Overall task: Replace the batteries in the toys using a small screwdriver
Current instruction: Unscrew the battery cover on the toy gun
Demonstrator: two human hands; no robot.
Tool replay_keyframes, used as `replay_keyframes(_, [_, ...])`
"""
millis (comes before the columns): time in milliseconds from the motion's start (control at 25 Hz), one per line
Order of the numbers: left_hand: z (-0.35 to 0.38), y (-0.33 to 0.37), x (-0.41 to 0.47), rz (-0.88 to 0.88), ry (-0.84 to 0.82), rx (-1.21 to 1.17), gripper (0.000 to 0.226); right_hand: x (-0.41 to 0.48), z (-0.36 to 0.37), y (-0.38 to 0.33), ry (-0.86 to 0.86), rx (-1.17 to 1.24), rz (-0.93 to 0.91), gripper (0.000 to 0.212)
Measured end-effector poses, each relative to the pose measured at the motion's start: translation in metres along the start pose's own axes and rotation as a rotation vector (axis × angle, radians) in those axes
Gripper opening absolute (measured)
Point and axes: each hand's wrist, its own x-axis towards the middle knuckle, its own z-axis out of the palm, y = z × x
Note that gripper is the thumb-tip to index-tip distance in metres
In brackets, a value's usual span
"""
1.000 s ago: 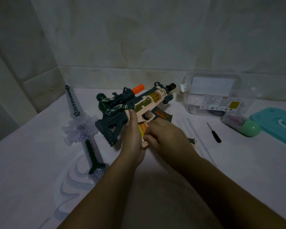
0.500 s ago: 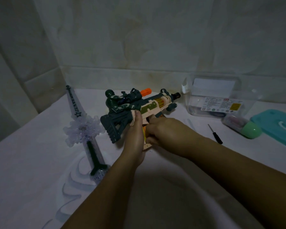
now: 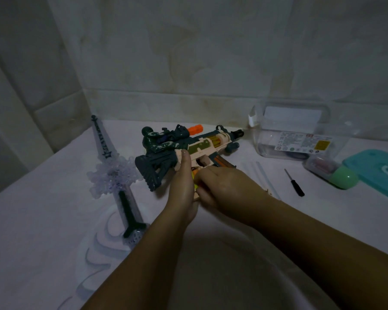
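Both forearms reached in from the near edge over the bench (image 3: 31, 220). The left hand (image 3: 182, 182) was clamped on the toy gun's (image 3: 202, 146) pale grip, thumb upright against the body. The right hand (image 3: 224, 189) curled over the grip's lower end, hiding it; whether its fingers pinched anything could not be told. The gun was mid-bench, stock left, muzzle far right. The small screwdriver (image 3: 294, 182) lay apart to the right, tip pointing far.
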Motion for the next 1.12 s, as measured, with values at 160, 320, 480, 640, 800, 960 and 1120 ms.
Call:
replay_keyframes(160, [0.001,0.001,0.002,0.0,0.024,-0.036,0.049,-0.001,0.008,0.0,0.046,0.011,0.057,0.027])
replay_keyframes(320, [0.003,0.002,0.002,-0.009,0.03,-0.025,0.045,-0.002,0.013,0.002,0.04,-0.02,0.028,0.023])
replay_keyframes(480, [0.001,0.0,0.0,-0.018,0.072,0.064,0.047,0.005,0.007,-0.001,0.105,0.04,0.131,0.018])
replay_keyframes(640, [0.001,0.005,-0.001,-0.055,0.078,0.05,0.052,0.014,-0.009,0.0,-0.081,0.021,0.123,0.024])
replay_keyframes(800, [0.002,0.003,0.001,-0.075,0.096,0.046,0.057,0.02,-0.018,0.002,-0.181,-0.03,0.045,0.019])
replay_keyframes(960, [0.003,0.003,0.0,-0.069,0.086,0.018,0.05,0.019,-0.014,0.003,-0.114,-0.167,-0.108,0.018])
replay_keyframes(1120, [0.006,0.005,-0.002,-0.067,0.08,-0.01,0.045,0.008,0.0,0.006,0.035,-0.2,-0.205,0.029])
